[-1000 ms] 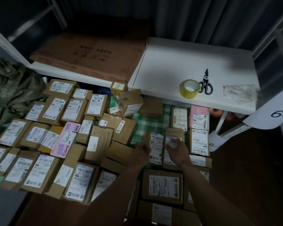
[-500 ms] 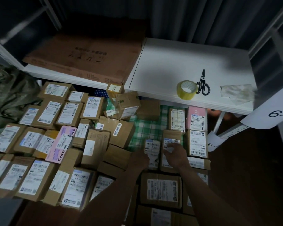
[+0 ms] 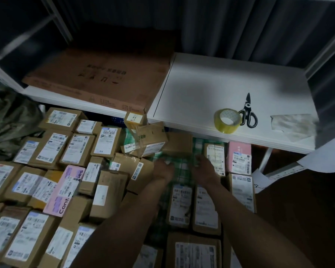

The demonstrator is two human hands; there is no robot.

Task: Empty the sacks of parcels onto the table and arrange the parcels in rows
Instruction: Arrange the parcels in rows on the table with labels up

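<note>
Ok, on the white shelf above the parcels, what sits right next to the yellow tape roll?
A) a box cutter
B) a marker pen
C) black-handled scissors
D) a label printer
C: the black-handled scissors lie flat just right of the yellow tape roll on the white shelf, blades pointing toward the back.

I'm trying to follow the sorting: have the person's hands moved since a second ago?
Yes. Both the left hand and right hand have reached forward off the two labelled parcels, toward the white shelf, over the green checked cloth.
</note>
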